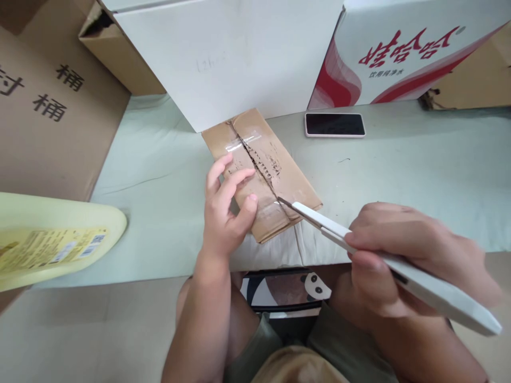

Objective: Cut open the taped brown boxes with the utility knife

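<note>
A small brown cardboard box (285, 175) lies slantwise on the pale green cloth, with clear tape across its top. The seam between its flaps is split, and the cardboard along it is torn and ragged. My left hand (225, 205) rests on the box's left flap, fingers apart and bent, thumb on the near part. In my right hand (395, 255) is a white utility knife (335, 231), gripped along its handle. Its dark blade tip touches the box at the seam near the close end.
Behind the box stand a white carton (239, 58) and a red-and-white printed carton (359, 64). A phone (335, 125) lies to the right. At left are a large cardboard box (59, 143) and a yellow bottle (107, 221). The table's near edge runs above my knees.
</note>
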Demonstrator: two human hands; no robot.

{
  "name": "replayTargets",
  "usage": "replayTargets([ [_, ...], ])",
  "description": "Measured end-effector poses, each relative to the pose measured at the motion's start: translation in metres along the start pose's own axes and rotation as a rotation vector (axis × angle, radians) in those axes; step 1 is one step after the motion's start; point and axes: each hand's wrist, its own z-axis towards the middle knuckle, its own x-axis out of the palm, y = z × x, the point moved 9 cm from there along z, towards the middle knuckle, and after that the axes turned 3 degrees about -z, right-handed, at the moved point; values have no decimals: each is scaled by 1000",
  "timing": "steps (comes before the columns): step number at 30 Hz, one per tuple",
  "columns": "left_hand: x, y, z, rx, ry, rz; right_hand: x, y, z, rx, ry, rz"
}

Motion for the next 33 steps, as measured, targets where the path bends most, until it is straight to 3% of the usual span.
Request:
replayTargets([
  [10, 0, -1, 0, -15, 14, -24, 8, 25, 5, -234, -82, -1],
  [19, 0, -1, -1, -40, 24, -23, 12, 25, 4, -203, -88, 3],
  [26, 2, -4, 0, -47, 43, -12, 13, 32, 7, -186, -4, -7],
  [33, 2, -2, -1, -62, 35, -24, 20, 20, 3, -99, 3, -11],
])
